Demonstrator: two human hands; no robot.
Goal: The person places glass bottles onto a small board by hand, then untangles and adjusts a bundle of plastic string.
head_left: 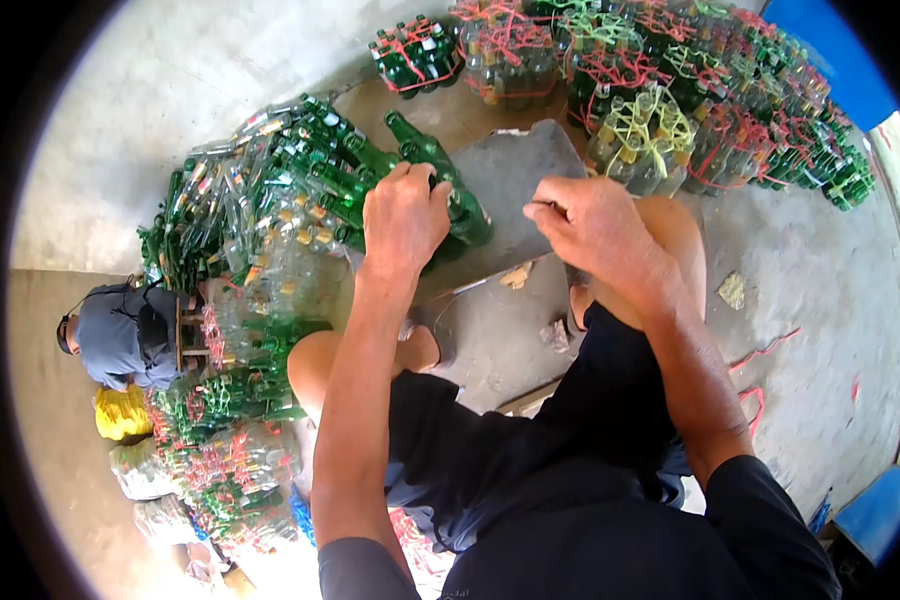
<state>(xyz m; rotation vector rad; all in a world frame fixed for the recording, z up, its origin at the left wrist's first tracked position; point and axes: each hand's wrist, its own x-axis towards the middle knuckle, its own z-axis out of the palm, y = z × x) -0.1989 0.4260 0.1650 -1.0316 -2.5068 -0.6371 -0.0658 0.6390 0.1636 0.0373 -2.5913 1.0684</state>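
From here I see my left hand [405,215] curled against the green bottles [440,185] at the left side of the grey worktop [525,165]; I can't tell whether it grips 1. My right hand [592,222] is narrow, fingertips drawn together above the worktop's right edge. Tied bundles [645,140] stand beyond; 1 person [125,335] is at far left.
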